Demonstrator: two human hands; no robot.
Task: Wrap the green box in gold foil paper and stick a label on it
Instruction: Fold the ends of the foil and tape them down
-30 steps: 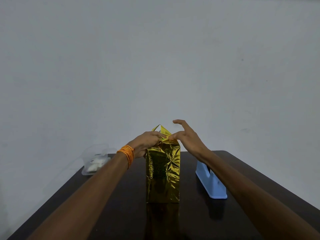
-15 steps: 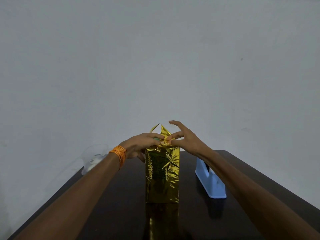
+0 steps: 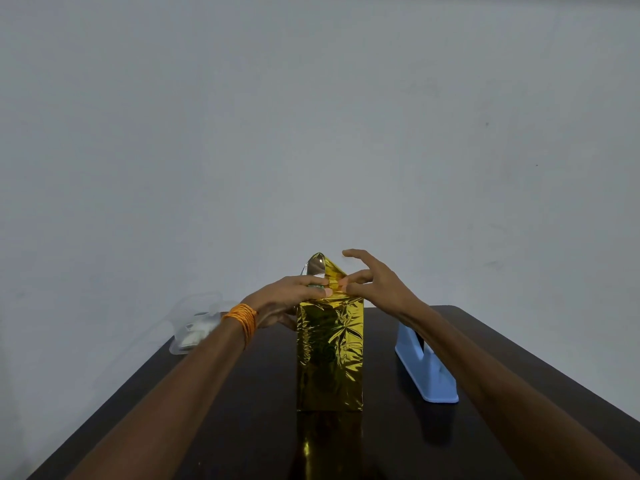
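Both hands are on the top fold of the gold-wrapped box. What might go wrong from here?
The tall box in crinkled gold foil paper stands on its narrow end on the dark table; sideways pressure from the left hand or right hand at its top may tip it.
The pointed foil flap stands up loose; freeing a hand for the light blue tape dispenser may let the fold spring open.

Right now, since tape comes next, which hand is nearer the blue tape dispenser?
Right. The right hand pinches the foil on the tape dispenser side; the left hand grips the box from the other side.
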